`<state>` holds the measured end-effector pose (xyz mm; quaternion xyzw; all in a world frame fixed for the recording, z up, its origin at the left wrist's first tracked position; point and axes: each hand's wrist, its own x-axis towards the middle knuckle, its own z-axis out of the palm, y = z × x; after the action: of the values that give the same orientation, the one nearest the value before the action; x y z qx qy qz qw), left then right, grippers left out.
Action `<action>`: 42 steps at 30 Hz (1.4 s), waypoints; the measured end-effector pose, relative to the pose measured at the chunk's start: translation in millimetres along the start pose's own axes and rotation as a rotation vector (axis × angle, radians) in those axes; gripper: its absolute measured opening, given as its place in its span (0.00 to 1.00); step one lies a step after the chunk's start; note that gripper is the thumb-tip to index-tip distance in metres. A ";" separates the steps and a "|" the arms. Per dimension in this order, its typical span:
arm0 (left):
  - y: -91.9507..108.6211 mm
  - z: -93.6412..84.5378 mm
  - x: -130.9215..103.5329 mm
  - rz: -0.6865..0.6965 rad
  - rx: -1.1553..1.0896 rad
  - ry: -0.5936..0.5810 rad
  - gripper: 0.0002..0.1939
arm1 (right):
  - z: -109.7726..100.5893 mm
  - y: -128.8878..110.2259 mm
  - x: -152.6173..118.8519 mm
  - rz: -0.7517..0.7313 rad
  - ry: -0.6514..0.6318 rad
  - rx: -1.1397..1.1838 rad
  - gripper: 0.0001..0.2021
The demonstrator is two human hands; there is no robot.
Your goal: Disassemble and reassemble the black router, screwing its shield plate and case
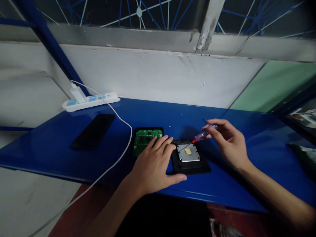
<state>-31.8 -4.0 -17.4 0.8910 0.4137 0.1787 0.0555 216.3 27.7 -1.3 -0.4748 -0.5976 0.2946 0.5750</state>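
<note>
Between the fingers of my right hand (pixel 228 141) is a screwdriver (pixel 202 134) with a clear purple handle and a red collar. Its shaft slants down left, the tip at the upper left part of a silver metal plate (pixel 184 157). That plate sits in a black plastic cover (pixel 191 168) and bears a small yellowish pad (pixel 188 151). My left hand (pixel 155 164) lies with fingers spread over the cover's left side, the thumb along its near edge. Partly hidden behind its fingers is a green circuit board (pixel 142 143) in a black case.
A dark phone-like slab (pixel 93 131) lies at the left of the blue table (pixel 158 113). Behind it stands a white power strip (pixel 92 101) with a plugged-in charger (pixel 78 93). Its white cable (pixel 116 161) runs across the table and off the front edge.
</note>
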 end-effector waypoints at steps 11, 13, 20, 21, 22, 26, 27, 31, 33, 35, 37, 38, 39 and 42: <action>-0.2 -1.6 -0.6 0.012 0.009 -0.011 0.32 | 0.8 -2.3 -0.3 -0.030 -0.006 0.002 0.08; -0.3 -1.3 -0.8 0.018 0.018 -0.008 0.31 | 1.1 -2.9 -0.6 -0.034 -0.009 0.005 0.09; 0.6 -3.4 -2.0 0.029 0.029 -0.006 0.31 | 0.9 -2.7 -1.6 -0.037 -0.023 0.011 0.09; 0.6 -3.6 -1.9 0.028 0.028 -0.010 0.30 | 0.8 -2.7 -1.7 -0.038 -0.022 0.010 0.09; 0.6 -3.7 -1.8 0.028 0.027 -0.015 0.30 | 0.8 -2.8 -1.7 -0.037 -0.022 0.007 0.09; 0.5 -3.7 -1.2 0.027 0.021 -0.020 0.28 | 1.2 -3.9 -1.1 -0.040 -0.023 -0.010 0.09; 0.5 -3.7 -1.0 0.028 0.022 -0.019 0.28 | 1.4 -4.3 -0.9 -0.045 -0.021 -0.014 0.09; 1.0 -4.2 -0.1 0.022 0.032 -0.027 0.29 | 1.4 -5.4 -0.8 -0.056 -0.017 -0.015 0.08; 1.4 -4.3 0.6 0.015 0.035 -0.028 0.31 | 1.1 -5.7 -1.1 -0.051 -0.022 -0.007 0.08; 1.8 -4.1 1.3 0.006 0.037 -0.023 0.32 | 0.9 -5.7 -1.5 -0.046 -0.020 -0.005 0.08; 2.1 -3.8 1.6 0.000 0.036 -0.020 0.33 | 0.9 -5.5 -1.8 -0.043 -0.011 -0.010 0.08; 2.2 -3.7 1.6 -0.003 0.034 -0.020 0.33 | 0.9 -5.3 -1.8 -0.043 -0.008 -0.012 0.08; 2.2 -3.6 1.5 -0.006 0.031 -0.020 0.34 | 0.9 -5.0 -1.9 -0.042 -0.007 -0.012 0.08; 2.0 -3.5 1.0 -0.007 0.021 -0.018 0.36 | 0.8 -4.1 -1.6 -0.041 -0.017 -0.004 0.08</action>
<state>-31.1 -4.7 -13.4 0.8916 0.4182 0.1663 0.0506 214.4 24.8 1.6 -0.4609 -0.6126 0.2857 0.5750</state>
